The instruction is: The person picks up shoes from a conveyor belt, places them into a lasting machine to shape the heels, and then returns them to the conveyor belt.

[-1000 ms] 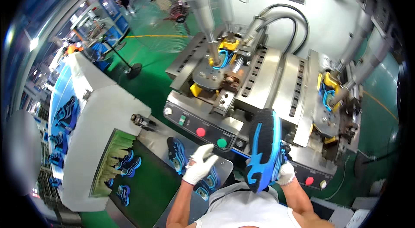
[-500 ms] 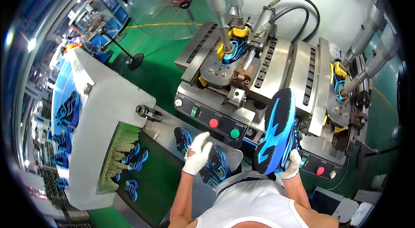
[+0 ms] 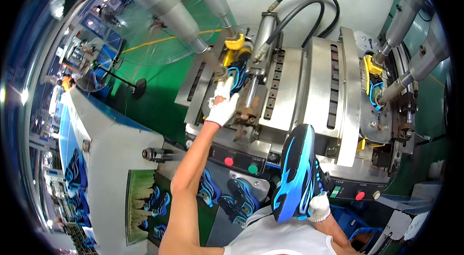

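Observation:
In a white knit glove, my right hand (image 3: pixel 319 207) grips a black sports shoe (image 3: pixel 296 170) with a blue sole by its heel end. The shoe stands toe up in front of the machine, sole facing left. My left hand (image 3: pixel 222 106), also gloved, is stretched forward to the left press station (image 3: pixel 241 117). Its fingers are extended and apart, right at a dark blue shoe (image 3: pixel 238 70) seated there between yellow pads (image 3: pixel 235 42) and metal rods. Whether the fingertips touch that shoe I cannot tell.
A second shoe (image 3: pixel 375 92) sits in the right press station. Below the control panel's red button (image 3: pixel 228 162), several dark blue shoes (image 3: pixel 232 202) lie on a metal shelf. At left, a conveyor (image 3: pixel 140 206) with a bristle curtain carries more shoes. Behind stands a large fan (image 3: pixel 159 33).
My left hand has moved up and forward from over the shelf shoes to the left press station. My right hand keeps hold of its shoe, now slightly lower in view. The view has shifted.

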Motion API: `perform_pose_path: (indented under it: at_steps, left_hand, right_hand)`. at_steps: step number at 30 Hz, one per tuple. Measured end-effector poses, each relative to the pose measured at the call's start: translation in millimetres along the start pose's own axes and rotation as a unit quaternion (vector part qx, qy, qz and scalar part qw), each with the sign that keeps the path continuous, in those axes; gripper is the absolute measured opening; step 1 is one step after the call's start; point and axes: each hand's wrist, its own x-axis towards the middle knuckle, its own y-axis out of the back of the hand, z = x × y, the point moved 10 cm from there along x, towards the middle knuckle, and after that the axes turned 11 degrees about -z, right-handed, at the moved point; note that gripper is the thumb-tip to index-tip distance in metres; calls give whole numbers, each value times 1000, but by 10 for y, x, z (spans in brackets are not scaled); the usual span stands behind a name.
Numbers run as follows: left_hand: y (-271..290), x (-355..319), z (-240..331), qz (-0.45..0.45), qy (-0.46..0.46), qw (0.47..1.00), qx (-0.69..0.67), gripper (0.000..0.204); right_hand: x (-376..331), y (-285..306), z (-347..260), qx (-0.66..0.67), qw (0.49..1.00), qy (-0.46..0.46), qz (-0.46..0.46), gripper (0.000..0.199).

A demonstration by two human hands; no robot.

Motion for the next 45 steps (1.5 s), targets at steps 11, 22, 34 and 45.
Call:
perform_pose_path:
  at_steps: [11, 22, 34, 45]
  left_hand:
    - [54, 1349, -353, -10, 130, 988, 77, 61]
    - [1701, -1959, 315, 240, 84, 966, -51, 55]
    - [335, -6597, -322, 193, 662, 723, -41, 55]
    - [-1514, -7396, 108, 286, 732, 614, -76, 81]
  right_hand:
    - [-515, 492, -282, -85, 970, -21, 227, 54]
    - [1324, -884, 99, -160, 985, -30, 60, 24]
    - [5820, 362, -71, -916, 374, -61, 130, 32]
    - [6303, 513, -321, -868, 483, -111, -34, 41]
